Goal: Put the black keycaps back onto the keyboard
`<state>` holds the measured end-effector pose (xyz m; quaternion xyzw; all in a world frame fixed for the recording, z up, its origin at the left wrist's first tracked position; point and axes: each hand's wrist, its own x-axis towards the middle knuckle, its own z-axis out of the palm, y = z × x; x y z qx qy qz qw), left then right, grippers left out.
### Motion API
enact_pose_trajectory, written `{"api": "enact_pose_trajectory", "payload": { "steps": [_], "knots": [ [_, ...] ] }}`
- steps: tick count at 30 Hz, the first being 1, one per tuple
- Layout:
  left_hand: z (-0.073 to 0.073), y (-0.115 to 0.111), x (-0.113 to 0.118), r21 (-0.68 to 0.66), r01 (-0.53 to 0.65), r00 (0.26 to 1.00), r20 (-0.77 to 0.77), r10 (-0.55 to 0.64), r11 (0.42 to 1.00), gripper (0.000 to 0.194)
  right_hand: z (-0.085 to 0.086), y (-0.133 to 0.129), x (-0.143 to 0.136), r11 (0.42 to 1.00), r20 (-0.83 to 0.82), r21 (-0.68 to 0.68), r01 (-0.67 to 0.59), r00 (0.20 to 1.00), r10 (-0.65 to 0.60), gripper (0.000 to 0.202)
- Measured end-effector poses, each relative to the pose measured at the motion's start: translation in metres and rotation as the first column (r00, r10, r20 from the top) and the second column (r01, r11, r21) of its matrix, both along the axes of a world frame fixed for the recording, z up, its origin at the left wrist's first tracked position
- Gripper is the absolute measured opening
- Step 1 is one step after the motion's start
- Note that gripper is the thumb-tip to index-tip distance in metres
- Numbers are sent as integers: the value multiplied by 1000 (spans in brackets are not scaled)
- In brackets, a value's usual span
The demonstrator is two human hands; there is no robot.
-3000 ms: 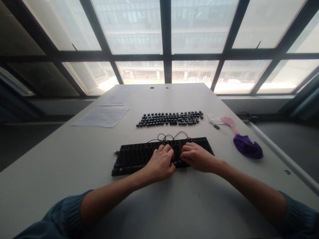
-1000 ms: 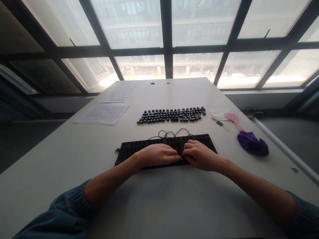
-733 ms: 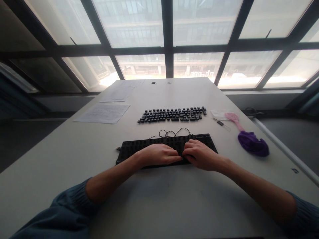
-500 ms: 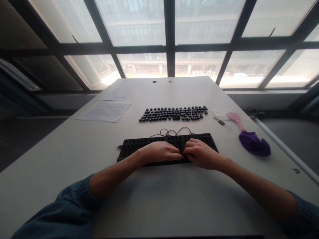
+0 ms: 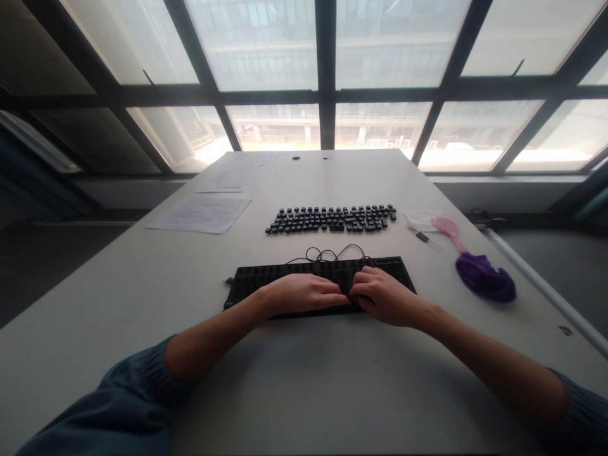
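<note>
Keyboard (image 5: 256, 277) lies on the white table (image 5: 299, 392), the left hand (image 5: 308, 294) and right hand (image 5: 381, 295) close together on it, fingers curled narrow; whether they pinch anything cannot be told. A hard forward push from either might slide it — cable (image 5: 351, 245) first — into the detached keycaps (image 5: 337, 227) beyond and scatter their rows.

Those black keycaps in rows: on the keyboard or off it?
Off: the keycaps lie on the white table beyond the keyboard, apart from it, with a looped cable in between.
</note>
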<state>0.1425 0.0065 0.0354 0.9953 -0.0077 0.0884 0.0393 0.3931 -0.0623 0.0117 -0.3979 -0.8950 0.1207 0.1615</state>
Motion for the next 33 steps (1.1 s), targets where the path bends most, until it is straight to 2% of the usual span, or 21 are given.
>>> {"api": "enact_pose_trajectory", "payload": {
  "steps": [10,18,27,33],
  "knots": [
    [-7,2,-2,-136,-32,999,-25,29,990,32,2,-1,0,1000,-12,24,3,1000,-3,17],
    [-9,1,1,-100,24,998,63,-18,995,28,0,0,4,1000,-9,-26,-12,1000,12,4],
    [-11,1,2,-82,15,998,55,-11,997,28,-1,-2,-1,1000,9,-16,25,1000,-25,13],
    [-10,1,3,-191,-18,998,60,30,981,29,-6,-7,-7,999,25,24,27,999,-27,16]
  ]
}}
